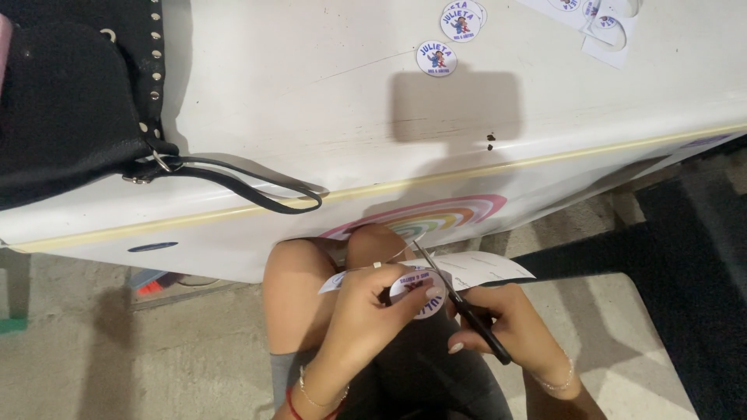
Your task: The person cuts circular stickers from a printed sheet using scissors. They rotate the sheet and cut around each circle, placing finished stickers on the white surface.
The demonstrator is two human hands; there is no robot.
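Between hands (pixel 436 315), scissors (pixel 463 307), perhaps mid-sticker (pixel 419 289).

Your left hand (pixel 366 307) pinches a round white label (pixel 419 289) with a dark printed figure, still joined to a white paper sheet (pixel 482 268) that runs off to the right above your lap. On the counter (pixel 311 93), two round white labels with blue lettering and a small coloured figure lie near the top edge: one (pixel 436 58) alone, another (pixel 461 19) just above it, overlapping a third. At the top right lies a white sheet (pixel 599 23) with more round labels and cut-out holes.
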